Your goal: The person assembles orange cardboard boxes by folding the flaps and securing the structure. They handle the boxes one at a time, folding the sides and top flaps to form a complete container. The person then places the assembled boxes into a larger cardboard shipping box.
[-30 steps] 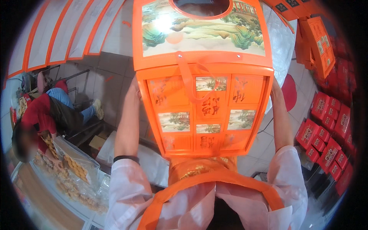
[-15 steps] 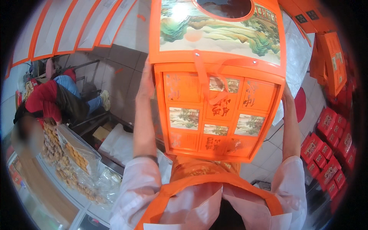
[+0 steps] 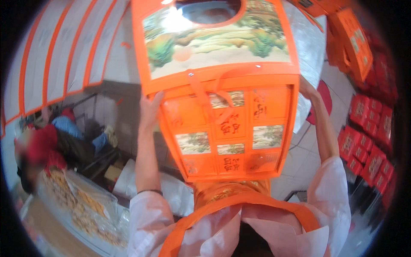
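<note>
A large orange gift box (image 3: 233, 169) stands before my chest, its inside facing me. Its raised lid (image 3: 218, 47) carries a green landscape print and a dark oval window. Smaller orange and landscape-printed boxes (image 3: 231, 124) fill the compartment in rows. An orange ribbon (image 3: 222, 103) hangs loosely from the lid's lower edge over them. My left hand (image 3: 150, 110) grips the left side, thumb along the front edge, other fingers mostly hidden. On the right side, near the lid's fold, my right hand (image 3: 307, 91) holds the box, its fingertips hidden behind it.
Tall white panels with orange edges (image 3: 55, 55) line the far left. A seated person (image 3: 51, 143) is beside a table bearing a tray of small brown items (image 3: 75, 201). Red boxes (image 3: 370, 141) are stacked at right, below another orange box (image 3: 353, 43).
The gift box and both hands have shifted left in the picture, while the surroundings have shifted too. My left thumb now shows on the box's front edge.
</note>
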The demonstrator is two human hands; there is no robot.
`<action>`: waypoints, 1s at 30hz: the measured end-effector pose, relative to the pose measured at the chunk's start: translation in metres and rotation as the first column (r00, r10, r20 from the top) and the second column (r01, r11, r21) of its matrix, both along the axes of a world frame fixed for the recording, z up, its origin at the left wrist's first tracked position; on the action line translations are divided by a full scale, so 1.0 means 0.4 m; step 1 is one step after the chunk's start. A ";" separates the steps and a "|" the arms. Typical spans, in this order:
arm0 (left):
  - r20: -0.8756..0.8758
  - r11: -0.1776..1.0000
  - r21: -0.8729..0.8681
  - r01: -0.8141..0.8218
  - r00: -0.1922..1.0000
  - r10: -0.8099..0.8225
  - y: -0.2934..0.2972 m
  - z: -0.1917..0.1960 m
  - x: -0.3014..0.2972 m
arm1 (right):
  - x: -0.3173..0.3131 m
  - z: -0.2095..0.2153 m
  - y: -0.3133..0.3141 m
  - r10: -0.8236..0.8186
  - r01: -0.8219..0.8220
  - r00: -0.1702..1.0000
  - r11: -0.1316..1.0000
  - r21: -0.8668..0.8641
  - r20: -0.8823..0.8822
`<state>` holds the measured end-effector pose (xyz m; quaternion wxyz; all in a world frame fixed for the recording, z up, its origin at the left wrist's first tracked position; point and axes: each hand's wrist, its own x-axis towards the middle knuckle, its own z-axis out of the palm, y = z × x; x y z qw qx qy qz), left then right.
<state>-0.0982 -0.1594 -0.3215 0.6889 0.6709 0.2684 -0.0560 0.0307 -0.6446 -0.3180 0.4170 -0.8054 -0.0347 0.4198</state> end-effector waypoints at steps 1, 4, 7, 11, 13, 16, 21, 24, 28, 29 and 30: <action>0.045 0.999 0.042 -0.006 0.999 0.004 0.003 -0.010 -0.004 | 0.036 0.036 -0.009 0.050 -0.061 0.990 0.995 -0.084 -0.129; -0.012 0.995 0.099 -0.016 1.000 0.017 -0.012 0.018 0.001 | 0.087 0.150 0.040 -0.265 0.265 0.964 0.964 -0.018 -0.001; -0.005 0.994 0.106 -0.016 1.000 0.016 -0.028 0.030 0.016 | 0.111 0.101 0.039 -0.326 0.342 0.939 0.920 0.192 -0.108; -0.044 0.995 0.088 -0.045 0.998 0.049 -0.038 0.058 0.014 | 0.080 0.124 0.123 -0.231 0.260 0.964 0.921 0.291 -0.132; -0.034 0.997 0.068 -0.039 0.999 0.042 -0.038 0.056 0.012 | 0.067 0.127 0.107 -0.197 0.241 0.969 0.890 0.388 -0.149; -0.032 0.999 0.028 -0.025 0.999 0.026 -0.031 0.060 0.015 | 0.037 0.136 0.093 -0.185 0.237 0.970 0.854 0.464 -0.156; 0.024 0.997 0.078 0.009 1.000 -0.011 -0.023 0.035 0.007 | 0.010 0.142 0.107 -0.296 0.319 0.948 0.881 0.348 -0.121; 0.035 0.997 0.077 -0.003 0.999 0.001 -0.039 0.054 0.008 | -0.002 0.127 0.108 -0.330 0.349 0.937 0.881 0.320 -0.113; -0.004 0.992 0.090 0.091 0.996 -0.091 -0.010 0.042 -0.003 | -0.005 0.123 0.082 -0.240 0.230 0.971 0.939 0.257 0.010; -0.024 0.994 0.081 0.079 0.997 -0.077 -0.005 0.038 -0.008 | 0.000 0.128 0.074 -0.185 0.165 0.981 0.958 0.237 0.065; -0.046 0.995 0.074 0.070 0.997 -0.067 -0.019 0.050 0.001 | 0.007 0.128 0.067 -0.304 0.327 0.945 0.896 0.301 -0.123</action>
